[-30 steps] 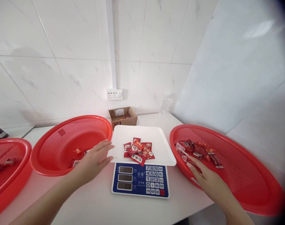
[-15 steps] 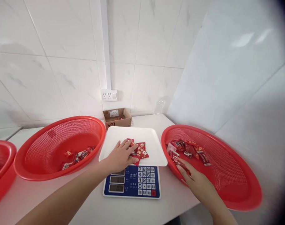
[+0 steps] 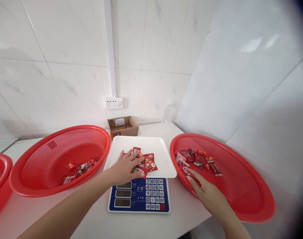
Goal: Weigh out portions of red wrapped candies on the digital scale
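Note:
My left hand lies over several small red snack packets on the white pan of a digital scale. Its fingers are spread and touch the packets, partly covering them. Inside the near left side of the right red basket, my right hand has its thumb and fingers closed around a red snack packet. More red packets lie loose in that basket just beyond the fingers.
Left of the scale stands another red basket with several packets in it. Part of a third basket shows at the left edge. Behind the scale are a cardboard box and a clear plastic container near the wall.
The whole view has shifted slightly. My left hand has drawn back a little to the left over the packets, so more of them show. My right hand stays at the same packet.

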A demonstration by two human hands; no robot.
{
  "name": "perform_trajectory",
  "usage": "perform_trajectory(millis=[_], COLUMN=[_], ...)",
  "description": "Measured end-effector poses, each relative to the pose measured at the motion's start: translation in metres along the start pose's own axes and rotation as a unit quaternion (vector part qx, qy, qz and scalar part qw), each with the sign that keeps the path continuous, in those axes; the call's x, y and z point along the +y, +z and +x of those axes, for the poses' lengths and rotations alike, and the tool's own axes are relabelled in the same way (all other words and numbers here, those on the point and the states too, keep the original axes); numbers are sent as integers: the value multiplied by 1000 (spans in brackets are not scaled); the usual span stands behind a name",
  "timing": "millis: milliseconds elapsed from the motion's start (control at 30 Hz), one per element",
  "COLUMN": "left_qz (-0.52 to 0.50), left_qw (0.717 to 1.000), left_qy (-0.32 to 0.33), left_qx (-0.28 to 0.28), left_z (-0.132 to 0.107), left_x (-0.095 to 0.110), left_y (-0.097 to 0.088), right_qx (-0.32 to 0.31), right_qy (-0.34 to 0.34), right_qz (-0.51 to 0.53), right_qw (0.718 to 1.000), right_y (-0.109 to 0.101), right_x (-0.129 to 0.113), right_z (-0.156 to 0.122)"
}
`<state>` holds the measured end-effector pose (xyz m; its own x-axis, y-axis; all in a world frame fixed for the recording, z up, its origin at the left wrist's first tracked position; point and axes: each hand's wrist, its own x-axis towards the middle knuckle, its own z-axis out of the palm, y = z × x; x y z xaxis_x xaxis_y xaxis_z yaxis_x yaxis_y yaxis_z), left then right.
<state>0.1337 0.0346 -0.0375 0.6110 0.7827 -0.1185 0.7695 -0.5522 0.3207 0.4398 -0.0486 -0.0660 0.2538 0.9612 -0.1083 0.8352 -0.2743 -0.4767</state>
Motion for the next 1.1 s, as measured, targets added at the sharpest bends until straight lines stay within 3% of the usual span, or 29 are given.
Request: perform_trajectory(millis=[300, 600, 933, 1100], left_qz=[-15, -20, -24, -24], left_qw=[1000, 998, 999, 997], left_qy=[24, -26, 17, 80], left_qx=[4, 46, 19, 5], left_z=[-7, 5, 5, 9], left_x=[1, -7, 7, 24], left_y=[0, -1, -5, -4], right_qx=[2, 6, 17, 17], right_qy=[9, 15, 11, 11], right_qz=[9, -1, 5, 0], right_qw=[1000, 1000, 1000, 1000], right_y=[-4, -2, -4, -2], right_x=[-1, 0, 0, 3], right_z=[2, 5, 3, 5])
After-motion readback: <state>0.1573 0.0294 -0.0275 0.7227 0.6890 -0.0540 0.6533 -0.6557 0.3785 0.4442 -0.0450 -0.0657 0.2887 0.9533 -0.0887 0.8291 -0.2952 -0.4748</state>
